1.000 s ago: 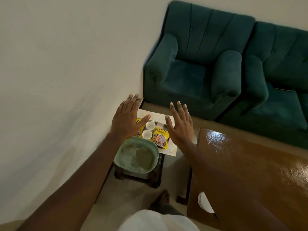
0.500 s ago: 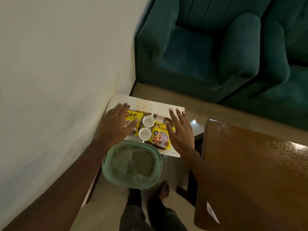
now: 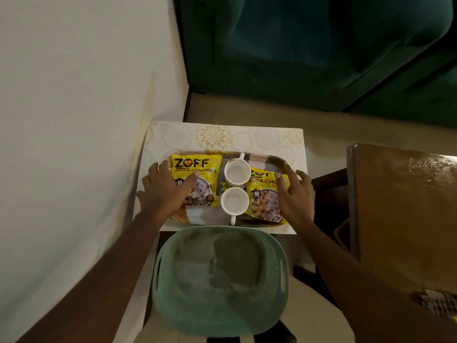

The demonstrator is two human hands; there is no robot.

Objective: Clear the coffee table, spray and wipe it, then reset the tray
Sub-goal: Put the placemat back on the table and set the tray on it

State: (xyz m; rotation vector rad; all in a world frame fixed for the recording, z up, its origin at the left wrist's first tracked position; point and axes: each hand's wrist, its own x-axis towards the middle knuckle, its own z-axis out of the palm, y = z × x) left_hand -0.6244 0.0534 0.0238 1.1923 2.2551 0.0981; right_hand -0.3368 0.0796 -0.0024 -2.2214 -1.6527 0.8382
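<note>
Your left hand (image 3: 163, 193) and right hand (image 3: 295, 195) lie at the tray's (image 3: 207, 216) 2 ends, fingers (image 3: 158, 173) spread, thumbs on the left packet (image 3: 197, 169) and right packet (image 3: 263, 196). The tray sits on the tabletop (image 3: 222, 136), 2 cups (image 3: 237, 173) at its middle.

Left hand (image 3: 163, 194), right hand (image 3: 295, 196) at tray (image 3: 273, 160)

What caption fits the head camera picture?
Left hand and right hand rest on two yellow packets beside cups on a tray.
</note>
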